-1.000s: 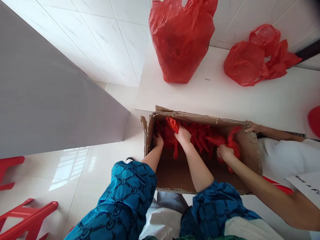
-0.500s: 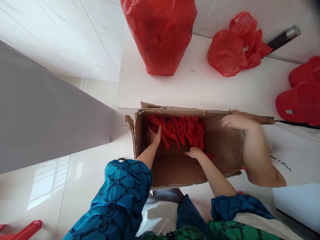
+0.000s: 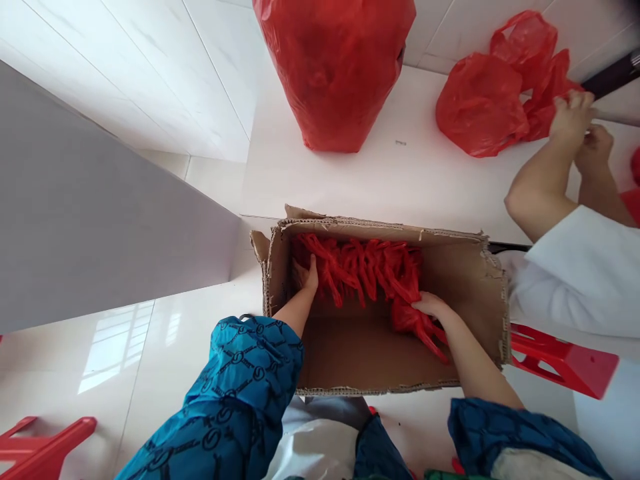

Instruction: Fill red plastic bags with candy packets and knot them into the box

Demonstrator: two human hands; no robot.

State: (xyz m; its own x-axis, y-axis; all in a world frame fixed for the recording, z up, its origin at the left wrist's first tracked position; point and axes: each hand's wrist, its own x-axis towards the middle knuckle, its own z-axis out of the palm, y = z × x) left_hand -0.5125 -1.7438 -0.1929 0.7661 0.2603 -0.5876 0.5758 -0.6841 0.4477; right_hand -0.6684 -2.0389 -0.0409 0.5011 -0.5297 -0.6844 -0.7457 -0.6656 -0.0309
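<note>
An open cardboard box (image 3: 377, 390) lies in front of me, with a row of tied red plastic bags (image 3: 370, 263) along its far wall. My left hand (image 3: 306, 273) is inside at the left end of that row, thumb raised apart from the fingers, resting against the bags; its fingertips are partly hidden. At the row's right end my right hand (image 3: 433, 305) has its fingers closed on a red plastic bag (image 3: 413, 320), whose loose end trails towards the near side of the box.
A co-worker's hands (image 3: 575, 117) are at a bundle of red bags (image 3: 483, 107) on the white surface (image 3: 425, 180). A large filled red bag (image 3: 335, 73) stands beyond the box. Red stools (image 3: 565, 360) flank me; a grey panel (image 3: 110, 213) is on the left.
My right hand has moved right and taken hold of a bag at the row's end. My left hand stays about where it was. The co-worker's arms have gone from beside the box to the far bags.
</note>
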